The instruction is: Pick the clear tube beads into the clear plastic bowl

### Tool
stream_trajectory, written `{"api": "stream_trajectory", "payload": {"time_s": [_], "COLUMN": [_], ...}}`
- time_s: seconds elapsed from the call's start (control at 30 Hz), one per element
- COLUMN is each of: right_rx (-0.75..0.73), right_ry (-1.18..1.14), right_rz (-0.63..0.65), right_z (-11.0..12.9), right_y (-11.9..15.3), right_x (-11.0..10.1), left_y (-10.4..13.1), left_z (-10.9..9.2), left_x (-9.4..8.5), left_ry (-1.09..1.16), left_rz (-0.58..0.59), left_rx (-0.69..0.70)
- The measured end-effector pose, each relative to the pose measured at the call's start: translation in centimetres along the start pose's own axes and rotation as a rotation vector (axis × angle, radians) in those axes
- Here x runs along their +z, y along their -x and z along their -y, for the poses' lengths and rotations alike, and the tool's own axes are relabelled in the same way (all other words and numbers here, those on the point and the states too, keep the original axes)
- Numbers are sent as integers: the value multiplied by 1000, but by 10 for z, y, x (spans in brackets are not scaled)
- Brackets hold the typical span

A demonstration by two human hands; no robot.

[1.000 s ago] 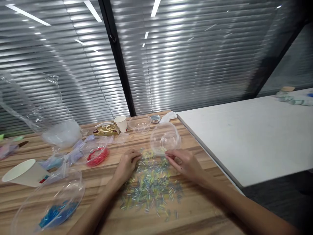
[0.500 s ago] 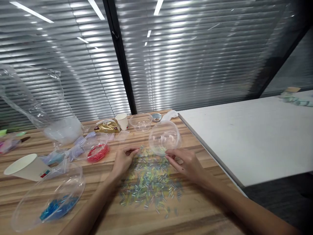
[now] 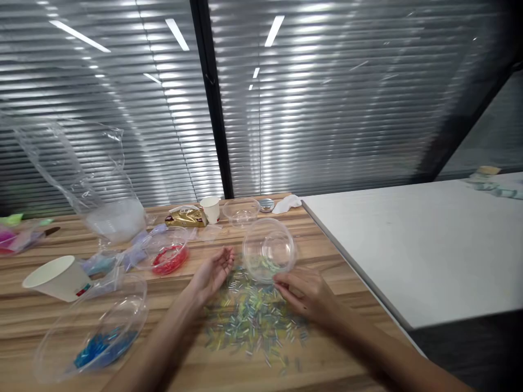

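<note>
My right hand pinches the near rim of a clear plastic bowl, which is tilted with its mouth facing me. A few pale tube beads rest low inside it. Below and in front of the bowl, many yellow, green and clear tube beads lie spread over the wooden table. At the upper left edge of this pile is my left hand, palm turned inward, fingers loosely curled and apart, nothing visible in it.
On the left are a bowl with blue beads, a tipped paper cup, a bowl with red beads and a clear bag. Behind stand a gold packet, an upright cup and another clear bowl. A white table adjoins on the right.
My left hand has turned palm inward and its fingers have opened from a pinch at the beads. The bowl in my right hand has tilted a little, and more beads now show inside it.
</note>
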State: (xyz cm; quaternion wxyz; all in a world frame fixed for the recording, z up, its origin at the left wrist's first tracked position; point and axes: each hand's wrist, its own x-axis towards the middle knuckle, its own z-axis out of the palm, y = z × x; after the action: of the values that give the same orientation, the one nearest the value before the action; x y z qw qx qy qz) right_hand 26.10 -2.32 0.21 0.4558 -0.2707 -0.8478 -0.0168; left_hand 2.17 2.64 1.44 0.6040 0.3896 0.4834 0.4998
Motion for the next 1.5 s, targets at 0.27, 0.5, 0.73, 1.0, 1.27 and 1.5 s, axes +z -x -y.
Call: {"api": "stream_trajectory", "payload": {"time_s": [0.27, 0.5, 0.73, 1.0, 1.27, 1.5], "right_rx": [-11, 1, -49, -80, -68, -32], "right_ry": [20, 18, -1, -40, -28, -53], "right_rz": [66, 43, 66, 122, 105, 112], "right_z": [3, 4, 9, 19, 18, 16], "right_y": [1, -2, -3, -5, -5, -5], "right_x": [-2, -2, 0, -4, -3, -2], "left_y": [8, 16, 19, 36, 37, 33], "left_z": [-5, -11, -9, -2, 3, 3], "left_x": [16, 19, 19, 39, 35, 30], "left_ry": [304, 199, 141, -69, -264, -367], "left_rz": [0, 182, 267, 308, 425, 234], "left_rx": [-163, -17, 36, 46, 198, 448]}}
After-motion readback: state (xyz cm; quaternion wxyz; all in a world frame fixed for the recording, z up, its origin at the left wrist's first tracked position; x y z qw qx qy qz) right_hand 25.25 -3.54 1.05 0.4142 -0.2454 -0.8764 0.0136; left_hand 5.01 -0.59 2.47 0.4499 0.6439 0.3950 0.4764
